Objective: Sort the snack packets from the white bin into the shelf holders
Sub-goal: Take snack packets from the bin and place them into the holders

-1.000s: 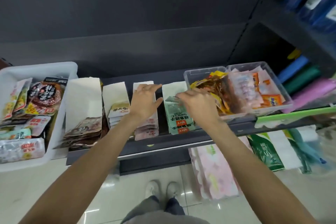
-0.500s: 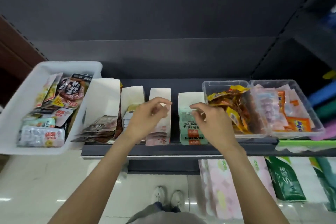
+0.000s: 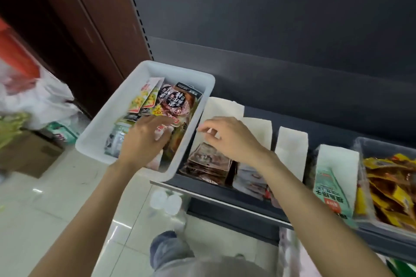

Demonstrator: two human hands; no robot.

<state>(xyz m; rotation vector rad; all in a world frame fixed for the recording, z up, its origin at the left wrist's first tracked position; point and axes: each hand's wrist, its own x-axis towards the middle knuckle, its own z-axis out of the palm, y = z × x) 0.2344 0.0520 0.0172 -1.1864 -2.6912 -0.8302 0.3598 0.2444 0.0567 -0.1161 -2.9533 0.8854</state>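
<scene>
The white bin (image 3: 105, 117) stands at the shelf's left end, full of mixed snack packets (image 3: 173, 99). My left hand (image 3: 144, 139) reaches down into it, and thumb and fingers pinch a white packet with red print (image 3: 161, 129); the view there is blurred. My right hand (image 3: 229, 139) hovers just right of the bin with loosely curled fingers and holds nothing. It is over the first white paper holder (image 3: 225, 107), which has brown packets (image 3: 209, 164) in it. More paper holders (image 3: 291, 148) follow to the right, one with a green packet (image 3: 329, 189).
A clear tub (image 3: 360, 144) of yellow-brown packets sits at the far right of the dark shelf (image 3: 225, 201). White plastic bags (image 3: 36, 96) and a cardboard box (image 3: 29, 155) lie on the tiled floor at the left. White bottle caps (image 3: 166, 200) show below the shelf edge.
The view has swung left. My left hand moved from the paper holders into the white bin. My right hand left the green packet's holder and moved over the brown packets' holder.
</scene>
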